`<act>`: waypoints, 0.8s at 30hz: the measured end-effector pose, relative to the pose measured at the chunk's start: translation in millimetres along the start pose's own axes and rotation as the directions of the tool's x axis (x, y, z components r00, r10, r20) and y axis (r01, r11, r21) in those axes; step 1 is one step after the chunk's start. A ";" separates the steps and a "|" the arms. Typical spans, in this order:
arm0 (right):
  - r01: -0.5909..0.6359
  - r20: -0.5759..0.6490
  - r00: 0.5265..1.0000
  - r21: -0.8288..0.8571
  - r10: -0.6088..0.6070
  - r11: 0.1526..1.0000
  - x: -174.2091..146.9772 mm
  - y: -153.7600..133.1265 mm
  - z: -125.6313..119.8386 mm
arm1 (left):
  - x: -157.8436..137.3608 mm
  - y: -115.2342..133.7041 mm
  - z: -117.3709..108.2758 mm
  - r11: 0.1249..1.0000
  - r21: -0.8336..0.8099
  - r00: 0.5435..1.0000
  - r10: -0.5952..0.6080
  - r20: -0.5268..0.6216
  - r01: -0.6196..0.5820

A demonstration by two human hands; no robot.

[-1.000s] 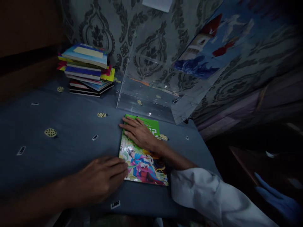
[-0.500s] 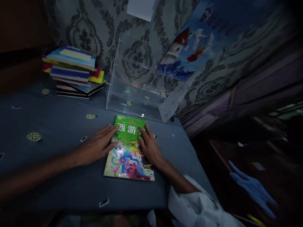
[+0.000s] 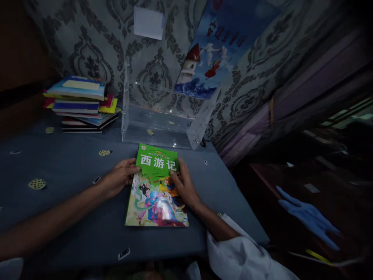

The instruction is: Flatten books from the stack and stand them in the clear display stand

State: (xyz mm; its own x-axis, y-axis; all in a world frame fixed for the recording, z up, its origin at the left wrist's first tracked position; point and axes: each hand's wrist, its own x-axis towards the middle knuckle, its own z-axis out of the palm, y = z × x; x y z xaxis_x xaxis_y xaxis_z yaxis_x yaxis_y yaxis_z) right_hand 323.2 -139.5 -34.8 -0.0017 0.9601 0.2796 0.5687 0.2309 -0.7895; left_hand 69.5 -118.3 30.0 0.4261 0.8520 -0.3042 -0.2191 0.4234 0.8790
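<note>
Left hand (image 3: 119,177) and right hand (image 3: 186,184) grip the green-topped book (image 3: 154,175) at its nine and three o'clock edges.
Some fingertips are hidden; glare whitens its cover's six o'clock end. At twelve, tablecloth (image 3: 72,167) shows through the clear rack (image 3: 199,130).

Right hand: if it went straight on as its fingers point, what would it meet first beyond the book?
The right hand would probably meet the clear stand beyond the book, though depth is unclear.
</note>
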 end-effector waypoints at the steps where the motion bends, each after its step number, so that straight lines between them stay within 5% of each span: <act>1: -0.040 -0.001 0.999 0.064 0.040 0.997 1.2 -1.9 -1.7 | -0.7 3.7 1.9 1.000 -0.003 1.000 0.023 0.013 -0.023; 7: -0.264 0.252 0.956 0.523 0.149 0.811 32.4 -38.0 -27.8 | 3.4 37.7 9.5 0.955 0.067 0.957 0.283 0.068 -0.288; 10: -0.039 0.072 0.997 0.562 -0.003 0.826 52.6 -62.5 -47.3 | 2.3 66.0 10.3 0.837 0.202 0.860 0.487 0.150 -0.509; 13: 0.168 -0.064 0.986 0.458 -0.156 0.873 59.0 -76.0 -63.3 | -4.2 86.1 3.4 0.617 0.415 0.741 0.600 0.302 -0.669; 18: 0.370 0.122 0.912 0.170 -0.392 0.913 34.7 -55.6 -64.0 | -13.0 56.7 -20.5 0.179 0.568 0.570 0.508 0.646 -0.803; 20: 0.439 0.198 0.866 0.134 -0.458 0.888 19.5 -38.6 -55.0 | -15.2 30.0 -29.4 0.073 0.588 0.554 0.448 0.702 -0.805; 24: 0.565 0.272 0.785 0.053 -0.557 0.823 -5.6 -12.5 -39.0 | -20.6 -7.6 -39.3 -0.063 0.635 0.597 0.280 0.752 -0.770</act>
State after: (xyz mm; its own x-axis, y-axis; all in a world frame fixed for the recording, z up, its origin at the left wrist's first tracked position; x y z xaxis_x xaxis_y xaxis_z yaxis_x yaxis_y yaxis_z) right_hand 348.1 -153.9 -5.2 -0.5415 0.6681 0.5103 0.4236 0.7411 -0.5208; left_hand 27.9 -127.0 15.1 0.8531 0.3958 0.3399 0.2435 -0.8783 0.4116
